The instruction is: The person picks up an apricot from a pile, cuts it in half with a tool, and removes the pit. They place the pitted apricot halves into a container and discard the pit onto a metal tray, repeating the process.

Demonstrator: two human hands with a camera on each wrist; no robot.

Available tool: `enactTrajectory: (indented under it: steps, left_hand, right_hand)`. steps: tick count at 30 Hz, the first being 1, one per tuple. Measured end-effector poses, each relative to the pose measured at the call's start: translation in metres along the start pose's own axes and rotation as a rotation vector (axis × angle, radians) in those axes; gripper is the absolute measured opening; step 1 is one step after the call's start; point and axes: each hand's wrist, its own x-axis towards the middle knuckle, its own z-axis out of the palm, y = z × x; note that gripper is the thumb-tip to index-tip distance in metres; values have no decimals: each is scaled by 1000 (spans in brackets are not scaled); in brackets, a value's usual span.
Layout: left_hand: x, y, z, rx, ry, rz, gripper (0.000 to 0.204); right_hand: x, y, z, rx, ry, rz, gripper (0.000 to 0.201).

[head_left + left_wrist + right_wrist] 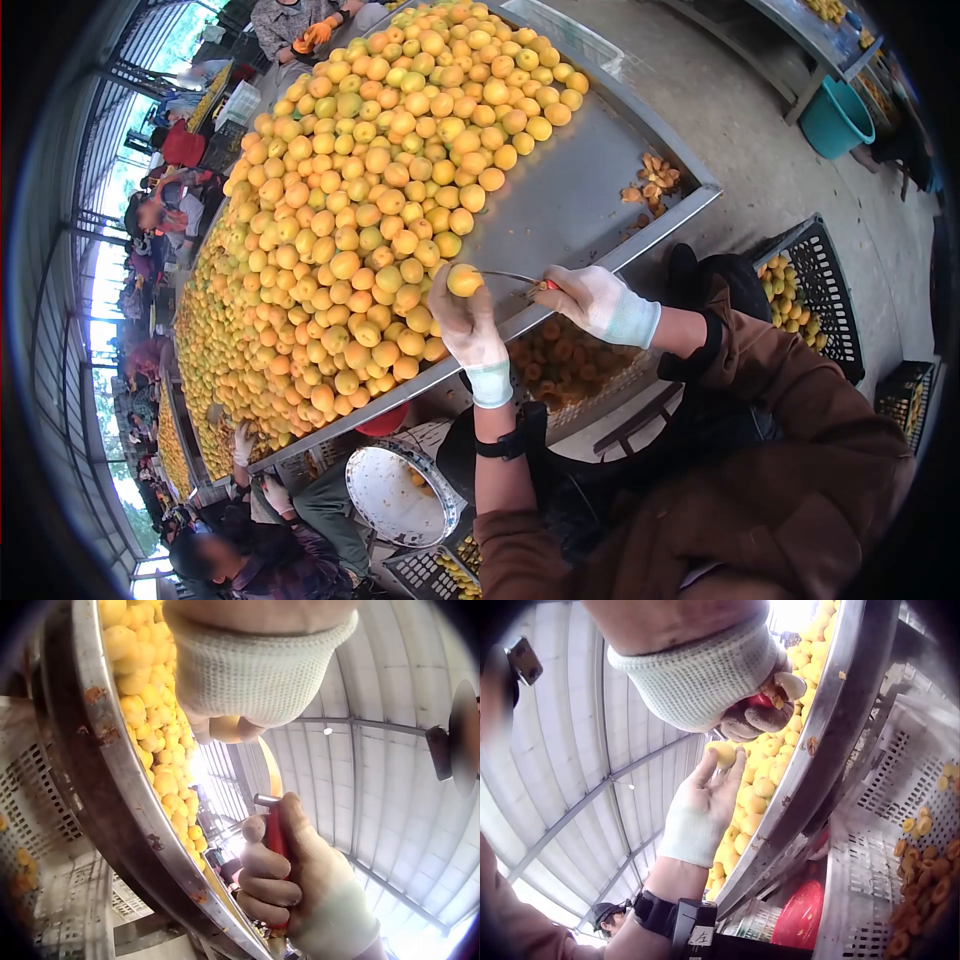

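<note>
My left hand, in a white knit glove, holds a yellow-orange apricot in its fingertips beside the big heap of apricots. The right hand, gloved likewise, grips the red handle of a knife with a thin curved blade. In the head view that blade reaches left to the held apricot, its tip right at the fruit's side. Seen from the right wrist, the left thumb and fingers pinch the fruit, and brown pulp clings near the right thumb. Both hands are above the near rim of the metal table.
Torn apricot pieces lie at the table's right corner. Below the rim, a perforated crate contains apricot halves. A white bucket stands below left, a fruit-filled black crate to the right. Other people work around the table.
</note>
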Motion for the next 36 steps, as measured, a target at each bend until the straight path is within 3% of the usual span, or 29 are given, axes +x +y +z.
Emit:
enactTrajectory:
  steps: [20,32,36]
  left_hand:
    - [2,8,4,18,-70,20,53]
    - [-2,0,6,23,-80,-52,49]
    - [-5,-5,6,58,-115,1,47]
  right_hand:
    - [-2,1,-8,-107,84,7,30]
    - [-2,-3,-7,-212,-41,146,33]
    - [-3,-6,-1,-218,-40,175,37]
